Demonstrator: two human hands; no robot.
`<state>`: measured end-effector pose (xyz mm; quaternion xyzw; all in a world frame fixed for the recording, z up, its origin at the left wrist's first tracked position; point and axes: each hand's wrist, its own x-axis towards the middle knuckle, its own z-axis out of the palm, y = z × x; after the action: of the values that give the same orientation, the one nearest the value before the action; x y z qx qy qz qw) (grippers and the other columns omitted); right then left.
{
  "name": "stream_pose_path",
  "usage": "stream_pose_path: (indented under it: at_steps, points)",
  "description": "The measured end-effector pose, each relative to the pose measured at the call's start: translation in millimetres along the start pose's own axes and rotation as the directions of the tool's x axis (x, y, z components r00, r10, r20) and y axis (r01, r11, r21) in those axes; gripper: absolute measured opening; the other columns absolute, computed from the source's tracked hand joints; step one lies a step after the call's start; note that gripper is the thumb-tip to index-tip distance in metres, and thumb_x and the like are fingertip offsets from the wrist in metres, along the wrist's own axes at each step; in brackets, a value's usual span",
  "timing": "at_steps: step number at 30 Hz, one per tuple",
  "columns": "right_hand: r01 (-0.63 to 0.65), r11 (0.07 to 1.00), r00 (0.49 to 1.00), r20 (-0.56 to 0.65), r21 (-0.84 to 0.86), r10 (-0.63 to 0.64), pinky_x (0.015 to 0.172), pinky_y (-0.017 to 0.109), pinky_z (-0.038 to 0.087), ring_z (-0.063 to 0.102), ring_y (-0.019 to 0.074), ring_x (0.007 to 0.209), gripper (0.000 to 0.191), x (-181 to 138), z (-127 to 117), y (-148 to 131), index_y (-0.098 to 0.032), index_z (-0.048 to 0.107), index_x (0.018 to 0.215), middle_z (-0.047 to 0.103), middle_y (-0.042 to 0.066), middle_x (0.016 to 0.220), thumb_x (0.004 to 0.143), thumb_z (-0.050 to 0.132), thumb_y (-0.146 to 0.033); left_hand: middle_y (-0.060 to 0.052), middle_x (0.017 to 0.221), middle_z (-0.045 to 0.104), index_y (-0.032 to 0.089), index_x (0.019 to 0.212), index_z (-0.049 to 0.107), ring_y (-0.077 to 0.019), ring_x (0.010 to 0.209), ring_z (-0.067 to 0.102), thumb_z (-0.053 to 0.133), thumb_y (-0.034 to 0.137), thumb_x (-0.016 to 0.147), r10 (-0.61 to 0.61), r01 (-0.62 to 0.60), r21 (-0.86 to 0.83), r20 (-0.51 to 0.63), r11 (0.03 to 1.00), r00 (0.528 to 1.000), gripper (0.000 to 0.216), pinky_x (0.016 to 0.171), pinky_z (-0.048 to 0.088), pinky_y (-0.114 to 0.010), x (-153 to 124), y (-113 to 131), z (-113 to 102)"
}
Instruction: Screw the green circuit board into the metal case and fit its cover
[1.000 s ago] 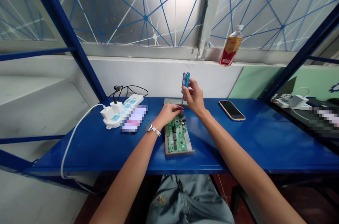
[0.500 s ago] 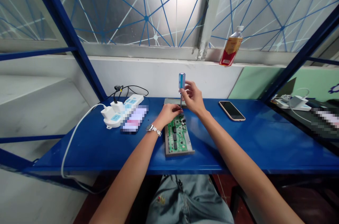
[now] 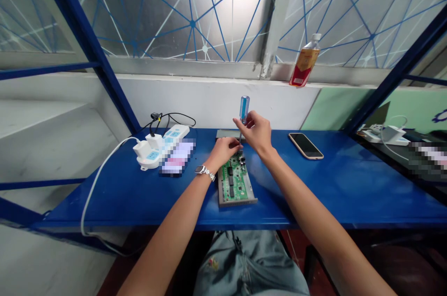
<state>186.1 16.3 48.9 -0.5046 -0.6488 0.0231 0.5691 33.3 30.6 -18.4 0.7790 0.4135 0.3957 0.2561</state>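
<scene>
A green circuit board (image 3: 234, 179) lies in a grey metal case (image 3: 237, 202) on the blue table (image 3: 139, 193). My right hand (image 3: 256, 131) is closed on a blue-handled screwdriver (image 3: 244, 108), which stands nearly upright with its tip at the board's far end. My left hand (image 3: 226, 148), with a watch on the wrist, rests curled at that far end, fingers beside the screwdriver's shaft. What those fingers pinch, if anything, is hidden.
A white power strip (image 3: 159, 144) with plugs and a trailing cable sits at the left. A phone (image 3: 306, 145) lies face up at the right. A grey lid (image 3: 226, 134) lies behind the board. A bottle (image 3: 304, 60) stands on the window ledge. Blue frame posts flank the table.
The screwdriver's handle has swung slightly left and back to the right, and my right fingers have shifted round it. My left hand and the board have stayed put.
</scene>
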Motion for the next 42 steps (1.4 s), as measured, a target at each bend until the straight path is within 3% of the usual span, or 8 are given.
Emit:
stream_pose_path:
  at_steps: [7, 13, 16, 20, 26, 32, 38, 42]
  points:
    - [-0.067, 0.957, 0.993, 0.110, 0.282, 0.037, 0.056, 0.027, 0.043, 0.054, 0.0137, 0.057, 0.044, 1, 3, 9, -0.021, 0.059, 0.074, 0.063, 0.000, 0.066, 0.085, 0.072, -0.061, -0.007, 0.090, 0.080, 0.017, 0.090, 0.078, -0.0212, 0.082, 0.072, 0.066, 0.038, 0.092, 0.044, -0.043, -0.040, 0.023, 0.998, 0.999, 0.024, 0.078, 0.053, -0.029, -1, -6, 6]
    - [-0.171, 0.857, 0.929, 0.369, 0.486, -0.024, 0.050, 0.025, 0.042, 0.048, 0.0098, 0.054, 0.050, 7, 2, 12, -0.017, 0.071, 0.096, 0.073, 0.005, 0.086, 0.088, 0.065, -0.066, -0.009, 0.093, 0.081, 0.017, 0.092, 0.081, -0.0235, 0.089, 0.075, 0.067, 0.043, 0.091, 0.046, -0.041, -0.098, 0.052, 0.994, 0.998, 0.029, 0.082, 0.055, -0.030, 1, -15, 6]
    - [-0.179, 0.860, 0.957, 0.286, 0.477, 0.041, 0.050, 0.025, 0.042, 0.050, 0.0100, 0.055, 0.048, 7, 3, 12, -0.019, 0.067, 0.099, 0.073, 0.004, 0.085, 0.082, 0.073, -0.064, -0.009, 0.094, 0.081, 0.017, 0.094, 0.081, -0.0232, 0.089, 0.075, 0.067, 0.042, 0.092, 0.052, -0.049, -0.077, 0.044, 0.996, 0.998, 0.029, 0.081, 0.055, -0.030, 1, -16, 6]
    - [-0.162, 0.898, 0.986, 0.094, 0.408, 0.135, 0.050, 0.025, 0.042, 0.052, 0.0121, 0.055, 0.048, 4, 5, 12, -0.022, 0.056, 0.079, 0.061, -0.002, 0.066, 0.073, 0.083, -0.061, -0.009, 0.093, 0.081, 0.018, 0.093, 0.082, -0.0232, 0.087, 0.075, 0.066, 0.043, 0.092, 0.041, -0.040, -0.033, 0.038, 0.999, 0.998, 0.030, 0.079, 0.055, -0.030, 0, -13, 6]
    - [-0.162, 0.884, 0.978, 0.191, 0.439, 0.085, 0.054, 0.027, 0.047, 0.061, 0.0147, 0.056, 0.046, 2, -1, 15, -0.022, 0.054, 0.078, 0.063, -0.001, 0.063, 0.079, 0.078, -0.062, -0.010, 0.100, 0.081, 0.017, 0.099, 0.079, -0.0244, 0.094, 0.076, 0.069, 0.039, 0.091, 0.028, -0.026, -0.106, 0.023, 0.994, 0.999, 0.026, 0.086, 0.057, -0.033, -1, -7, 5]
    - [-0.122, 0.872, 0.936, 0.346, 0.473, -0.056, 0.064, 0.030, 0.052, 0.063, 0.0139, 0.062, 0.045, 5, -10, 17, -0.018, 0.067, 0.092, 0.071, 0.004, 0.078, 0.093, 0.061, -0.063, -0.011, 0.104, 0.081, 0.014, 0.109, 0.074, -0.0228, 0.096, 0.077, 0.061, 0.027, 0.095, 0.059, -0.032, -0.316, 0.077, 0.948, 0.995, 0.023, 0.092, 0.059, -0.036, 1, -9, 6]
    - [-0.109, 0.929, 0.989, 0.134, 0.355, 0.064, 0.056, 0.028, 0.049, 0.060, 0.0135, 0.058, 0.046, 3, -2, 16, -0.022, 0.059, 0.088, 0.071, 0.002, 0.081, 0.076, 0.080, -0.061, -0.012, 0.100, 0.081, 0.013, 0.103, 0.075, -0.0245, 0.095, 0.077, 0.062, 0.029, 0.095, 0.031, -0.005, -0.309, 0.078, 0.951, 0.996, 0.022, 0.092, 0.060, -0.038, 0, -10, 4]
    - [-0.116, 0.924, 0.988, 0.134, 0.366, 0.071, 0.056, 0.029, 0.048, 0.061, 0.0148, 0.058, 0.045, 4, -1, 18, -0.023, 0.053, 0.077, 0.067, 0.001, 0.072, 0.077, 0.080, -0.058, -0.013, 0.101, 0.080, 0.013, 0.101, 0.074, -0.0244, 0.095, 0.078, 0.063, 0.027, 0.094, 0.035, -0.010, -0.330, 0.071, 0.944, 0.997, 0.019, 0.093, 0.060, -0.037, 0, -9, 5]
